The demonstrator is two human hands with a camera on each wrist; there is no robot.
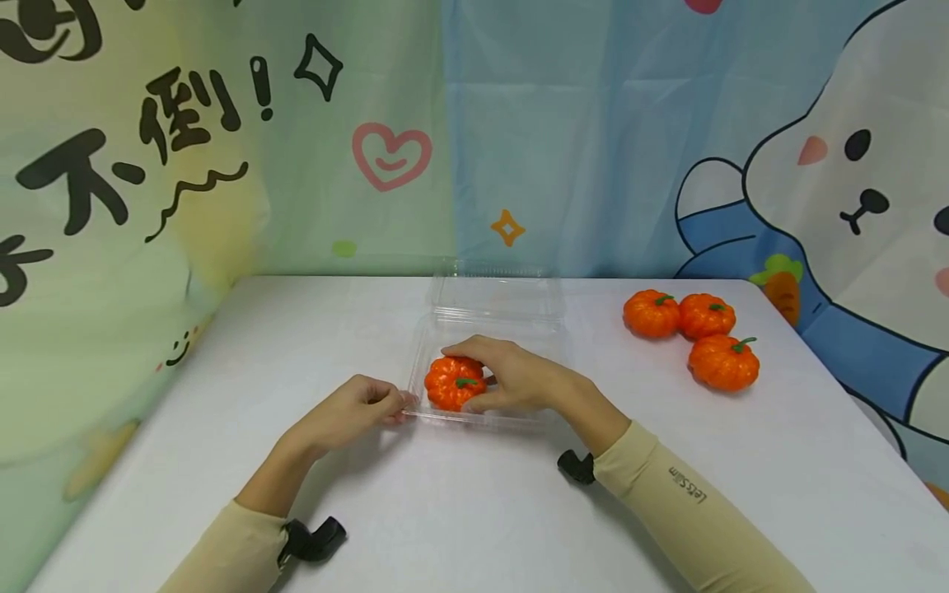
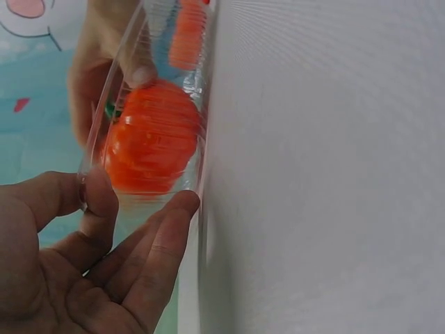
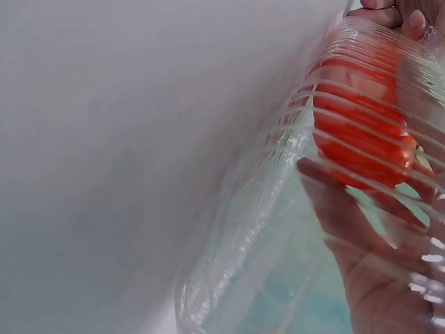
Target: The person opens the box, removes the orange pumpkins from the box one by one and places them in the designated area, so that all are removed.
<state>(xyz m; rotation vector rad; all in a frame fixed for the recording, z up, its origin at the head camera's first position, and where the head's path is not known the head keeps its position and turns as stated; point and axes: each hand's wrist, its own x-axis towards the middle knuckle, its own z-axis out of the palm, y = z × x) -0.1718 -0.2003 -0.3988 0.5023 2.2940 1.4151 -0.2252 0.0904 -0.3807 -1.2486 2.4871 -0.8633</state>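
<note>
A clear plastic clamshell box (image 1: pixel 511 416) lies with its lid (image 1: pixel 497 296) folded back toward the backdrop. Inside its left part sits a small orange pumpkin (image 1: pixel 448 383) with a green stem. My right hand (image 1: pixel 519 375) reaches into the box and grips this pumpkin, thumb at the near side and fingers over the far side. At the box's near left corner, my left hand (image 1: pixel 359 412) pinches the rim between thumb and finger. The left wrist view shows the pumpkin (image 2: pixel 153 139) through the ribbed wall, right beside the left fingertips (image 2: pixel 184 202).
Three more orange pumpkins (image 1: pixel 722 362) stand grouped at the right back of the white table (image 1: pixel 474 511). A printed cloth backdrop (image 1: pixel 534 123) hangs behind the table's far edge. A black wrist camera mount (image 1: pixel 315 539) sits on the left sleeve.
</note>
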